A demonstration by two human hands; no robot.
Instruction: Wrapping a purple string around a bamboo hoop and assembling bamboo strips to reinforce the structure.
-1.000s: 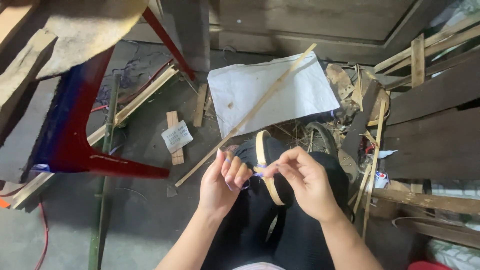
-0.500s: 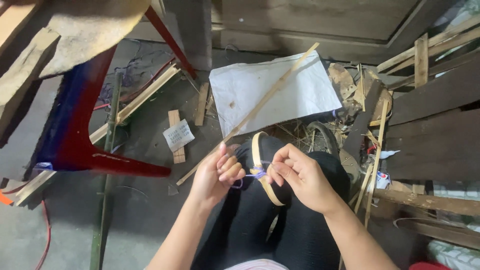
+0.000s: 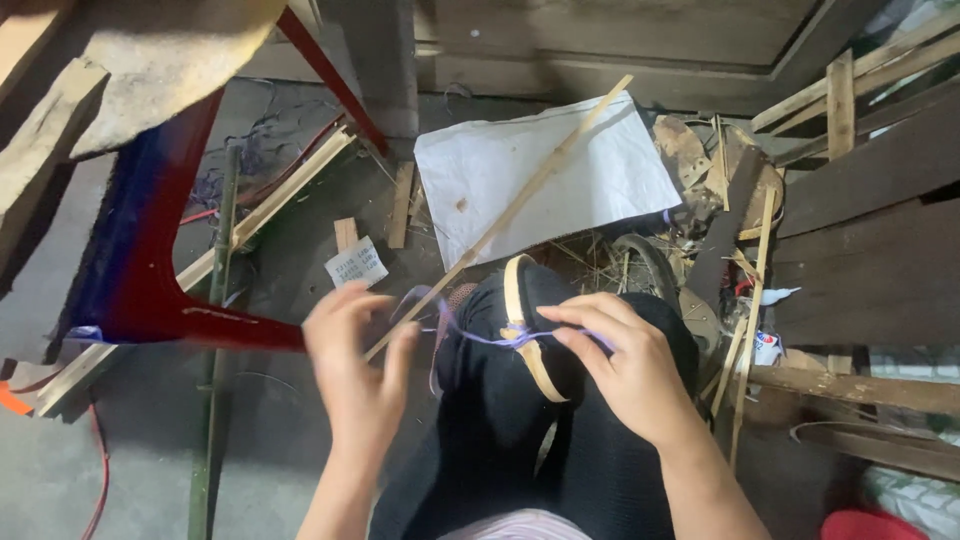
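Over the lap, against black trousers, a curved tan bamboo strip [image 3: 522, 335] rests on the knee, and a thin purple plastic string [image 3: 470, 333] crosses it. The right hand [image 3: 625, 365] is closed narrowly, its fingertips pinching the string just beside the strip. The left hand [image 3: 360, 365] is blurred; its fingers are curled near the string's other end, but whether they grip it I cannot tell. A long straight pale bamboo stick [image 3: 505, 215] runs slantwise from beside the left hand up across a white sheet [image 3: 560, 170] lying on the floor.

As I judge it, the step in hand is binding: the string is being wound or knotted around the strip. The next move calls for both ends drawn taut and apart, with the strip kept steady on the knee so the lashing does not slide.

Counted: two hands, one curved strip, one string, one long stick, one white sheet, and one small printed paper tag [image 3: 357, 263] on the floor.
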